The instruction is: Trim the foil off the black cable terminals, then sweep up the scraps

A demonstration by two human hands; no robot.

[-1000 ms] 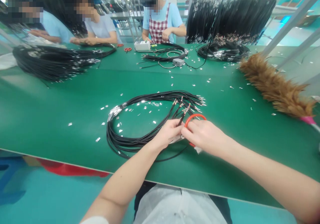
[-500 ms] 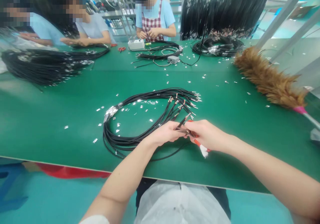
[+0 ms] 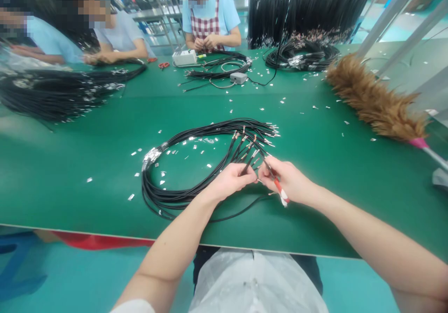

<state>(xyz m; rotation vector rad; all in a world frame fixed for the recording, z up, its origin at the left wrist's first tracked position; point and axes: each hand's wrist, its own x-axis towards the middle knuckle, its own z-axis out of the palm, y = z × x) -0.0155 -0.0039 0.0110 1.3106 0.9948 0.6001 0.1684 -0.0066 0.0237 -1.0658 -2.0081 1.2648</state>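
Observation:
My left hand is closed around a black cable, whose stripped end points up and away. My right hand is closed on a pair of scissors with red handles, partly wrapped in white. Its fingertips pinch close beside my left fingertips, at what looks like a thin wire end; the fingers hide the detail. Beyond both hands, a looped bundle of black cables lies on the green table, with bare metal and copper-coloured ends fanned out near them. A white-labelled band gathers its left side.
White scraps litter the table. A brown feather duster lies at the right. Cable bundles and coils sit farther back, with a white box and red-handled scissors. Several people work across the table.
The scissor blades, earlier across the cable between my hands, now point up and away inside my right hand. My right fingertips have come to a pinch beside the left ones.

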